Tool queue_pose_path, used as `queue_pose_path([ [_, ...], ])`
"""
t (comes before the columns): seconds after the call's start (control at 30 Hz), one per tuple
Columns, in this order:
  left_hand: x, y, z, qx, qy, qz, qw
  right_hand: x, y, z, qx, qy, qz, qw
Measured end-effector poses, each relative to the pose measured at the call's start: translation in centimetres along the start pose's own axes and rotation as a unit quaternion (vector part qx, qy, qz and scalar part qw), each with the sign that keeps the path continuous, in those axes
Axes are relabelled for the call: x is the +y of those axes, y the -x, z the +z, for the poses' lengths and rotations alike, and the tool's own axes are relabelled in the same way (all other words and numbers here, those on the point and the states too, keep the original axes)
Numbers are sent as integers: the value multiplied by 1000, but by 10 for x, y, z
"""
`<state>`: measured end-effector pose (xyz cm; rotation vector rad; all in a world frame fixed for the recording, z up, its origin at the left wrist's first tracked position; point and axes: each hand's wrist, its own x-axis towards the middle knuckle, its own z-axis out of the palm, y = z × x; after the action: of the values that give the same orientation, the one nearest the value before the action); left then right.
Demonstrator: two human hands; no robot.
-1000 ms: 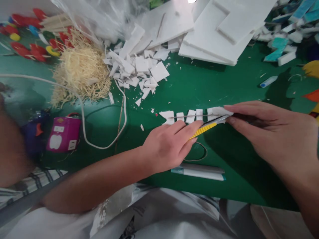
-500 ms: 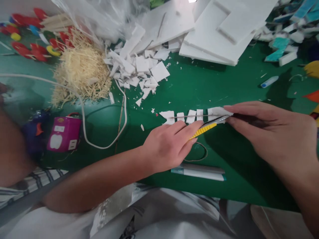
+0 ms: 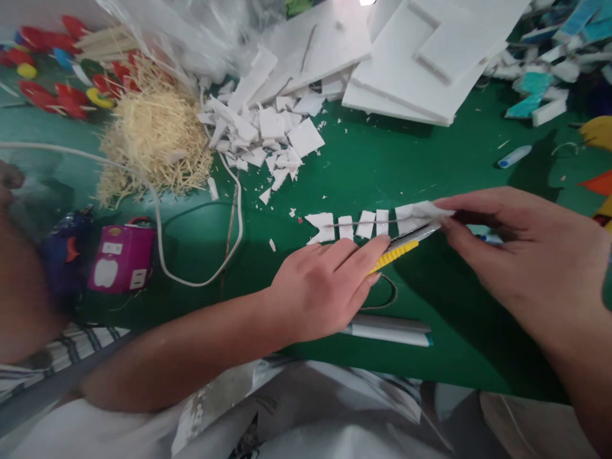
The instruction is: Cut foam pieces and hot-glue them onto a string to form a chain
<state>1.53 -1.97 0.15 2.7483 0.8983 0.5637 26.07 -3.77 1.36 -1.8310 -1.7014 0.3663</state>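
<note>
My left hand (image 3: 329,287) is closed around a yellow box cutter (image 3: 394,256), whose metal end points right, toward the white foam. Pinched between thumb and fingers of my right hand (image 3: 530,255) is the right end of a white foam piece (image 3: 414,215); its tip is partly hidden there. A thin string (image 3: 344,224) runs leftward from that piece across several smaller foam pieces (image 3: 366,224) lying in a row. The cutter's tip lies along the lower edge of the held foam, close to my right fingertips; whether it touches cannot be made out.
White foam scraps (image 3: 272,124) and large foam sheets (image 3: 406,76) lie at the back. Left are a heap of thin wooden sticks (image 3: 155,137), a white cable (image 3: 160,236) and a purple box (image 3: 122,258). Markers (image 3: 392,331) lie in front. Another person's arm (image 3: 29,274) is at far left.
My left hand and the cutter have shifted slightly down. My right hand has moved a little up and to the right, with the foam end still pinched.
</note>
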Motion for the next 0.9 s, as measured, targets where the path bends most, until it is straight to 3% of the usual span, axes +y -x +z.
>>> queue_pose_path([
  [0.13, 0, 0, -5, 23, 8, -2, 1000, 4, -3, 1, 36, -38, 78, 996],
  [0.27, -5, 2, -6, 36, 83, -23, 996, 5, -2, 1, 5, -35, 6, 999],
  [0.47, -9, 3, -4, 97, 103, -8, 990, 6, 2, 0, 34, -33, -45, 998],
  [0.67, -8, 1, -4, 49, 113, -1, 992, 5, 2, 1, 34, -52, -27, 998],
  [0.9, -8, 0, -5, 21, 84, -3, 996, -2, -1, 4, 27, -135, 52, 989],
])
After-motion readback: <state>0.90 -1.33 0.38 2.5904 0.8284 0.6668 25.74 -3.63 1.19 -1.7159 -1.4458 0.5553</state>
